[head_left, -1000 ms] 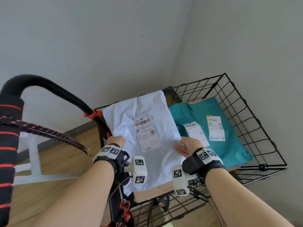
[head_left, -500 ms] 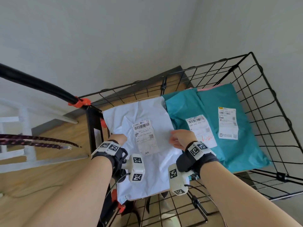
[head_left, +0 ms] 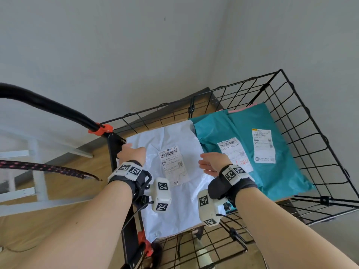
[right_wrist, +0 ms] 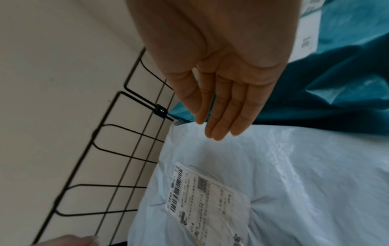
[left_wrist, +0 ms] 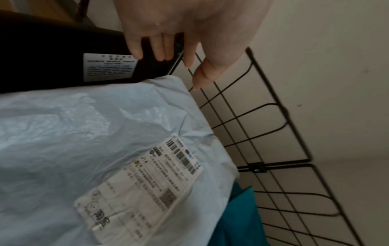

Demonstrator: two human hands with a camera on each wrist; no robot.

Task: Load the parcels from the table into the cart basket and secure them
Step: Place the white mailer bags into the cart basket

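A white parcel [head_left: 171, 136] with a shipping label lies flat in the left part of the black wire cart basket [head_left: 280, 70]. Beside it on the right lie two teal parcels [head_left: 281, 171], each labelled. My left hand [head_left: 132, 153] hovers over the white parcel's far left corner, by the black cart frame [left_wrist: 63, 41]. In the left wrist view the left hand [left_wrist: 189, 55] has loose fingers and holds nothing. My right hand [head_left: 211, 162] is over the seam between white and teal parcels. The right wrist view shows the right hand [right_wrist: 221, 108] flat with straight fingers just above the white parcel [right_wrist: 284, 166].
The black padded cart handle [head_left: 48, 105] arches at left, joined by an orange clamp [head_left: 100, 130]. A red-and-black bungee cord [head_left: 48, 168] hangs out over the wooden floor at left. A white frame [head_left: 38, 179] stands behind it. Grey walls close off the back and right.
Both hands have come off the white parcel. The left hand moved forward to its far left corner, and the right hand lifted from its right edge. The head view tilted down.
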